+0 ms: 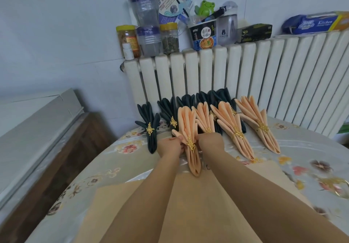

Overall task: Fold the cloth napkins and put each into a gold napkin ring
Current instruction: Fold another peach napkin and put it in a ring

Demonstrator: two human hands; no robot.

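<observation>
A peach pleated napkin (189, 127) lies on the floral tablecloth with a gold leaf napkin ring (190, 144) round its middle. My left hand (170, 145) pinches the pleats on its left side. My right hand (210, 141) holds its right side, fingers hidden behind the cloth. Behind it lie three more peach napkins (236, 125) and several dark napkins (150, 127), each in a gold ring. A flat tan napkin (198, 201) is spread under my forearms.
A white radiator (245, 76) stands right behind the row, with jars, bottles, a noodle cup and boxes on top. The round table's edge (105, 152) curves off at the left beside a wooden cabinet (62, 148).
</observation>
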